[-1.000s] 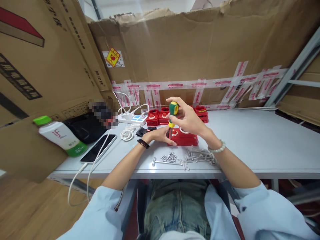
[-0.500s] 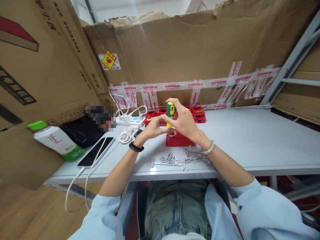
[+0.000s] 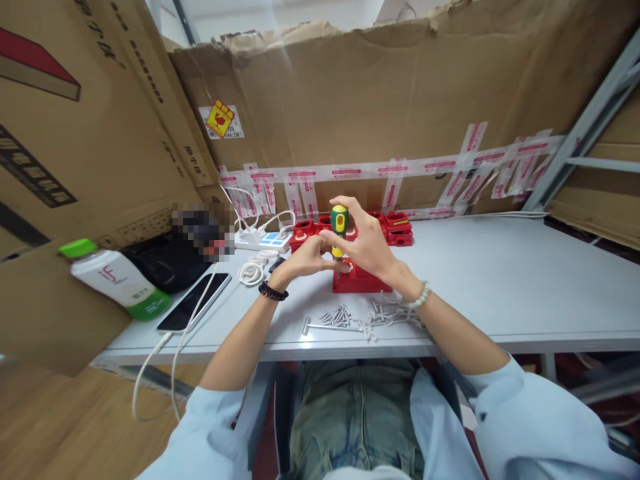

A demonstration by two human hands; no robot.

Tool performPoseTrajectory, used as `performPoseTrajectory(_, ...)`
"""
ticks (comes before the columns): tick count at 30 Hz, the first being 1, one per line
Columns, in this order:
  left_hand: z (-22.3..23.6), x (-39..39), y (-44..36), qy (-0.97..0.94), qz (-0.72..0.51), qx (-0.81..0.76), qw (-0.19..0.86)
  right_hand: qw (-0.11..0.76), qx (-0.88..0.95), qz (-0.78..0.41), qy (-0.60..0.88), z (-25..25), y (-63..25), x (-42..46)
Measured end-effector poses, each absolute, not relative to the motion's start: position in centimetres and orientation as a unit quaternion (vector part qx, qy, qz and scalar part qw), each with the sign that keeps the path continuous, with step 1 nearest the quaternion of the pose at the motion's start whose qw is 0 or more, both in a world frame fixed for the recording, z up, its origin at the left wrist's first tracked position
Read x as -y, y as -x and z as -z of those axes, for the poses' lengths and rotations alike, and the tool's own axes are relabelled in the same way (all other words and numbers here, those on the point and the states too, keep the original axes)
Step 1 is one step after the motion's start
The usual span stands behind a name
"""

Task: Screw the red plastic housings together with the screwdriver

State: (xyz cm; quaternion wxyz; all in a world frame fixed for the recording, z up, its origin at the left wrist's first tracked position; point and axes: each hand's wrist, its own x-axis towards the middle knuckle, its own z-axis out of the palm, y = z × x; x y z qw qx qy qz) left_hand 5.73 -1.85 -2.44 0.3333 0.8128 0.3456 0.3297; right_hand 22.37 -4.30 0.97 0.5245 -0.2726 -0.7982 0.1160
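A green-and-yellow screwdriver (image 3: 339,219) stands nearly upright, its shaft pointing down at the left part of a red block (image 3: 363,284) on the table. My right hand (image 3: 369,243) is curled around the handle from the right, with a finger over its top. From the left, my left hand (image 3: 309,257) closes its fingers around the lower end of the screwdriver, just above the block. The fingers hide where the tip meets the block. Between my forearms lie loose screws (image 3: 340,316) and a T-shaped metal tool (image 3: 327,327), near the table's front edge.
Several red parts (image 3: 399,229) line the back of the table beside a white power strip (image 3: 270,240). To the left are coiled cable (image 3: 251,273), a phone (image 3: 194,303) and a leaning bottle (image 3: 117,280). Tangled white string (image 3: 393,315) lies under my right wrist. Cardboard (image 3: 345,100) walls the back.
The screwdriver handle has turned slightly, its yellow patch now facing more towards me. Both hands keep nearly the same place, and the view has shifted a little.
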Motion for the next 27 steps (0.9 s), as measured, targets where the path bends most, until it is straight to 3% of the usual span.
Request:
performPoseTrajectory(7,2.1,1.8,-5.2,-0.814,-0.323,-0.338,0.344,0.455,0.821,-0.289,0.19,-1.6,-23.6,4.2)
performPoseTrajectory(14,3.4,1.3,-5.6,-0.864,-0.215,-0.36,0.281,0.511,0.799,-0.107,0.298,-0.8,-22.9,3.8)
performPoseTrajectory(22,3.8,1.1,-5.6,-0.866,-0.209,-0.359,0.278,0.449,0.82,-0.289,0.206,-1.8,-24.0,3.8)
performPoseTrajectory(27,4.2,0.8,-5.5,-0.868,-0.209,-0.363,0.268,0.502,0.797,-0.172,0.287,-1.4,-22.8,4.6)
